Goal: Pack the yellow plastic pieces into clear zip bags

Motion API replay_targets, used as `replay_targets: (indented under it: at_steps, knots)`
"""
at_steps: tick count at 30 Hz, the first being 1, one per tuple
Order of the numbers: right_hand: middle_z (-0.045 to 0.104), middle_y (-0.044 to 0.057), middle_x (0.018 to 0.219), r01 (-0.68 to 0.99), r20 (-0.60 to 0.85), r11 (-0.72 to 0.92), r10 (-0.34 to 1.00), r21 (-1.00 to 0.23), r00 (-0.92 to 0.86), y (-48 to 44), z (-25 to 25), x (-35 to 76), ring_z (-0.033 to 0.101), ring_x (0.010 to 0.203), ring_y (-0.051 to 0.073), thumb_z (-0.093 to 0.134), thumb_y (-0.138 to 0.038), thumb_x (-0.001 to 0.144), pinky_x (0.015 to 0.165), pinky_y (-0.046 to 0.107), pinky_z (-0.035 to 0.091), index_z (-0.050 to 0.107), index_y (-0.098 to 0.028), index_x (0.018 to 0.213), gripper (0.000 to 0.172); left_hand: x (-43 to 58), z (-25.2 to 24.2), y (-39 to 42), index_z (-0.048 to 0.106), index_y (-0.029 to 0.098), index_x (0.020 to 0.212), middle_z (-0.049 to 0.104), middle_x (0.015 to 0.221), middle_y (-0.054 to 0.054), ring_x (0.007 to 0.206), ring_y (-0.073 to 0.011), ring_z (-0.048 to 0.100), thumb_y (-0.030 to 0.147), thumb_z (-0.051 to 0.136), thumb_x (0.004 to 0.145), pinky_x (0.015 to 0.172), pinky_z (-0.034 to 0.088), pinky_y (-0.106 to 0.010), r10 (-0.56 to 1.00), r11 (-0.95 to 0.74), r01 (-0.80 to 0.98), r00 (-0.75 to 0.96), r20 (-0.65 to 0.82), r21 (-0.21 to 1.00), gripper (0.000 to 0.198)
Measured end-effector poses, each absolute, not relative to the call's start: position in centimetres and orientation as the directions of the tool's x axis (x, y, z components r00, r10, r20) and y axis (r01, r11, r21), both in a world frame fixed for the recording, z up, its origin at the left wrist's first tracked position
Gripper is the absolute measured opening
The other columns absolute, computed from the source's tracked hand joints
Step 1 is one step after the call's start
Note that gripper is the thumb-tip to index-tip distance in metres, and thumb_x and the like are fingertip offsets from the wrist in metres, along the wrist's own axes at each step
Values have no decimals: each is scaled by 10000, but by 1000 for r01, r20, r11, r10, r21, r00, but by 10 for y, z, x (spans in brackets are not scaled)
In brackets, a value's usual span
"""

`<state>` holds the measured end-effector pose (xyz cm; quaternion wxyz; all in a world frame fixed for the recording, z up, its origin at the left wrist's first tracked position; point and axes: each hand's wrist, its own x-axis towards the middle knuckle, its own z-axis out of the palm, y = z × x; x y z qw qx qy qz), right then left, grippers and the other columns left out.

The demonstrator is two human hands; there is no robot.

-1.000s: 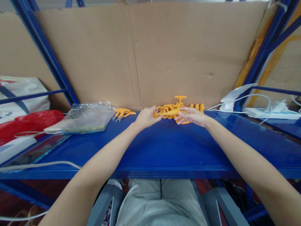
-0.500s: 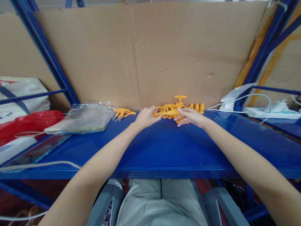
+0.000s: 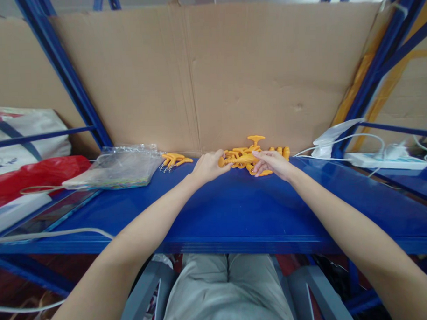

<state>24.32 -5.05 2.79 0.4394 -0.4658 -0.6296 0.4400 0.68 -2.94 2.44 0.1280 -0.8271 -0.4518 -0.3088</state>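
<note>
At the back of the blue shelf, my left hand [image 3: 210, 165] is closed, its thumb and fingers pinching the rounded end of a yellow corkscrew part [image 3: 242, 159]. This long piece stretches across to my right hand [image 3: 272, 163], whose thumb and forefinger close on its other end while the remaining fingers curl loosely below. Behind and under the hands lies a pile of yellow T-shaped handles [image 3: 255, 139], partly hidden. Several short yellow tubes [image 3: 286, 152] stand to the right of it. Left of my left hand lie several yellow corkscrews [image 3: 174, 158] with bare metal spirals.
A stack of clear plastic bags [image 3: 129, 165] lies to the left, beside a red bag [image 3: 59, 167]. A white power strip [image 3: 386, 160] with cables is at the right. Tall cardboard [image 3: 249, 74] closes off the back of the blue shelf [image 3: 236, 210].
The held yellow piece and my left hand have shifted slightly right. The fingers of my right hand have curled in a little. The other things lie as before.
</note>
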Motion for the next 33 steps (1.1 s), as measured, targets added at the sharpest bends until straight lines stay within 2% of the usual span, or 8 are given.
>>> replay_targets:
  at_steps: [6, 11, 14, 16, 19, 22, 28, 33]
  knots:
    - [712, 95, 749, 264, 76, 134, 973, -955, -217, -51, 26, 243, 673, 558, 183, 569, -626, 838, 623, 366, 576, 619, -190, 910, 444, 5, 24, -27, 613, 180, 978, 714, 818, -76, 799, -235, 685, 438, 643, 794, 674, 476, -286, 684, -550, 831, 390, 617, 85, 318]
    - [734, 70, 906, 166, 117, 166, 957, -972, -266, -49, 24, 243, 708, 691, 177, 678, -380, 851, 724, 361, 579, 545, -229, 1172, 379, 3, 23, -23, 611, 180, 991, 722, 843, -81, 812, -231, 687, 428, 636, 805, 680, 482, -283, 687, -520, 853, 386, 616, 46, 310]
    - [729, 59, 817, 142, 146, 189, 952, -972, -271, -50, 24, 243, 692, 643, 159, 690, -336, 844, 703, 330, 578, 560, -193, 1116, 333, 4, 23, -25, 608, 173, 1001, 722, 851, -88, 823, -237, 690, 431, 631, 809, 684, 488, -288, 671, -527, 850, 401, 624, 21, 323]
    - [709, 67, 716, 146, 143, 187, 953, -972, -268, -50, 25, 242, 670, 576, 155, 650, -418, 864, 635, 303, 567, 587, -160, 992, 295, 5, 24, -27, 606, 175, 997, 721, 844, -84, 818, -237, 690, 442, 626, 813, 679, 489, -288, 645, -546, 838, 414, 642, 8, 325]
    - [641, 59, 554, 191, 121, 167, 965, -967, -235, -51, 25, 242, 600, 455, 145, 552, -611, 859, 489, 272, 511, 610, -150, 870, 464, 7, 25, -30, 605, 176, 993, 721, 843, -82, 809, -235, 691, 440, 623, 818, 667, 486, -284, 620, -565, 825, 418, 664, 8, 317]
    - [639, 68, 556, 225, 112, 153, 976, -962, -185, -51, 27, 243, 575, 427, 136, 512, -704, 822, 438, 261, 480, 628, -161, 865, 557, 9, 25, -32, 605, 177, 995, 720, 835, -78, 792, -229, 689, 429, 634, 811, 652, 478, -276, 625, -564, 825, 405, 667, 27, 313]
    - [740, 56, 833, 153, 124, 166, 960, -974, -251, -50, 30, 247, 669, 538, 136, 719, -391, 809, 586, 274, 568, 556, -196, 993, 314, 8, 25, -31, 609, 169, 981, 714, 810, -80, 778, -236, 687, 431, 637, 807, 631, 464, -276, 653, -540, 841, 390, 650, 38, 315]
    - [728, 51, 744, 148, 171, 212, 953, -966, -250, -50, 29, 246, 644, 488, 123, 700, -332, 832, 548, 251, 544, 562, -169, 927, 234, 7, 23, -29, 613, 168, 984, 711, 783, -73, 745, -219, 681, 451, 624, 817, 613, 454, -266, 636, -544, 839, 400, 660, 16, 329]
